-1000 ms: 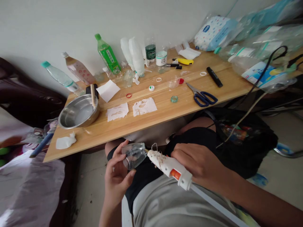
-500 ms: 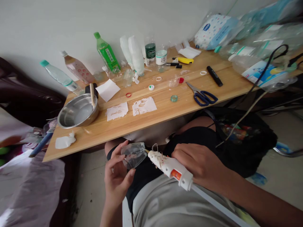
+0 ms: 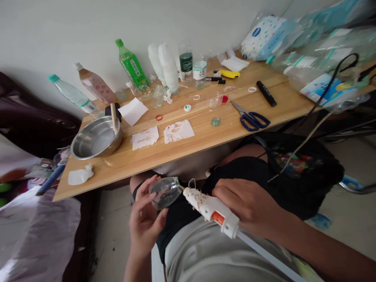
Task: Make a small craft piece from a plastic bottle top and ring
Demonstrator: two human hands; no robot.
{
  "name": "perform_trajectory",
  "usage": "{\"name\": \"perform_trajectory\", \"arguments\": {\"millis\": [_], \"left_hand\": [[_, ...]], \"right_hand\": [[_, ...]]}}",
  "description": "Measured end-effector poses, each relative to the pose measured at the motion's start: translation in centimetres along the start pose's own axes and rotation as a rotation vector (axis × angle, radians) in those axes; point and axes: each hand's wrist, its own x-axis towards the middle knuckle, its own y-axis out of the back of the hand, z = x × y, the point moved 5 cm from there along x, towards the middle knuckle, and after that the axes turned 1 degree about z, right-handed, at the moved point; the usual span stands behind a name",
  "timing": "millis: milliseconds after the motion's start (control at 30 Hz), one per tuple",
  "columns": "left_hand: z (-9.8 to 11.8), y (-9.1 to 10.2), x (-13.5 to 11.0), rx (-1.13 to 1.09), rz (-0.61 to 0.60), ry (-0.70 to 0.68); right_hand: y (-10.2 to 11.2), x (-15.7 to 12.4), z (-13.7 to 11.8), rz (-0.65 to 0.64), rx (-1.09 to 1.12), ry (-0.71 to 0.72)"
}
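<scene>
Above my lap, my left hand holds a clear plastic bottle piece between thumb and fingers, its narrower end turned to the right. My right hand is wrapped round a white hot glue gun with an orange part in its side. The gun's nozzle is at the narrow end of the bottle piece; I cannot tell whether they touch. Strings and brownish crumbs cling to the gun's front. A translucent glue stick runs out of its back end.
On the wooden table are a metal bowl with a wooden handle in it, stained paper pieces, scissors, a black marker and a yellow cutter. Bottles, including a green one, stand along the wall. A cable hangs at the right.
The clear bottle piece has turned slightly in my left hand. The glue gun stays almost in place, its nozzle still by the piece's narrow end.
</scene>
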Motion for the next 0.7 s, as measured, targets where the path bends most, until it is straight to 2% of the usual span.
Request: {"name": "perform_trajectory", "arguments": {"millis": [133,400,700], "left_hand": [[0.5,-0.39,0.21,0.008,-0.026,-0.023],[0.2,-0.13,-0.08,-0.02,0.013,0.026],[0.28,-0.12,-0.01,0.008,0.033,-0.038]], "right_hand": [[0.02,-0.08,0.19,-0.003,-0.005,-0.015],[0.15,0.0,0.22,-0.018,-0.001,-0.026],[0.32,-0.04,-0.05,-0.006,0.015,-0.023]]}}
